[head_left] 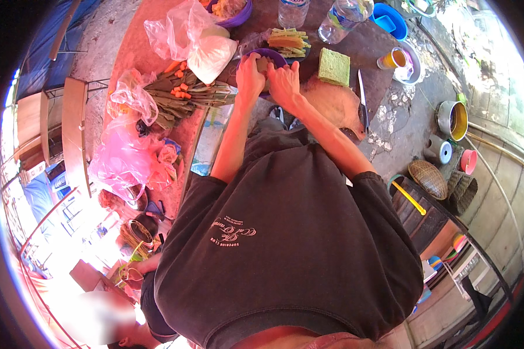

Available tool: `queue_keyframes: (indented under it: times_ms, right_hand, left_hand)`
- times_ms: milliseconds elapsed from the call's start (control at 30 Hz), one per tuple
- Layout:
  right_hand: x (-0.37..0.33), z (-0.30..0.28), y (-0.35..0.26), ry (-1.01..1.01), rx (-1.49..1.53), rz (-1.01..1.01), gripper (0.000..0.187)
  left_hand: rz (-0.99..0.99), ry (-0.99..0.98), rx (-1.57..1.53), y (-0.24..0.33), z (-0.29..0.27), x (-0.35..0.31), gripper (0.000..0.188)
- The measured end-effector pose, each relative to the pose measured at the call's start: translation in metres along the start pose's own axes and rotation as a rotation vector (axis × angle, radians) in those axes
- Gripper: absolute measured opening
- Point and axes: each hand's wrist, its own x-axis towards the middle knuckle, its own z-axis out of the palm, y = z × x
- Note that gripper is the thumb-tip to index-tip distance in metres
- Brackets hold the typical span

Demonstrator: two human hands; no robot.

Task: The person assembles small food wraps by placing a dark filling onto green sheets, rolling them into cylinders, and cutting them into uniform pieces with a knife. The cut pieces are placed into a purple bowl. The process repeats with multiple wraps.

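Left hand, right hand at purple bowl, 12 o'clock. Grips part-curled; hold indeterminable. Advise: steady bowl, work gently.

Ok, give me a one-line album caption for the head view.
Left hand and right hand at a purple bowl, with a green square block and a knife to the right.
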Motion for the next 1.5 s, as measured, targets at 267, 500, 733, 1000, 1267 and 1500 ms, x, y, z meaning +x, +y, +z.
queue_keyframes:
  times_ms: [267, 500, 733, 1000, 1267, 1500]
  right_hand:
    - [-0.002, -0.009, 0.009, 0.166, 0.034, -0.111, 0.013]
    - [-0.048, -0.046, 0.049, 0.167, 0.768, 0.109, 0.013]
    - [-0.09, -0.048, 0.063, 0.129, 0.857, 0.249, 0.013]
    - [-0.087, -0.03, 0.053, 0.149, 0.882, 0.245, 0.013]
    - [-0.069, -0.023, 0.04, 0.136, 0.871, 0.226, 0.015]
    - [-0.06, -0.032, 0.035, 0.153, 0.895, 0.146, 0.012]
  left_hand:
    - [0.172, -0.32, -0.087, -0.024, -0.008, 0.008, 0.044]
    - [0.043, -0.36, -0.206, -0.023, -0.027, 0.009, 0.043]
    - [0.006, -0.439, -0.306, -0.029, -0.035, 0.029, 0.029]
    - [0.165, -0.491, -0.121, -0.033, 0.003, 0.022, 0.026]
    - [0.252, -0.479, -0.042, -0.039, 0.01, 0.024, 0.028]
    - [0.107, -0.557, -0.175, -0.035, -0.007, 0.021, 0.03]
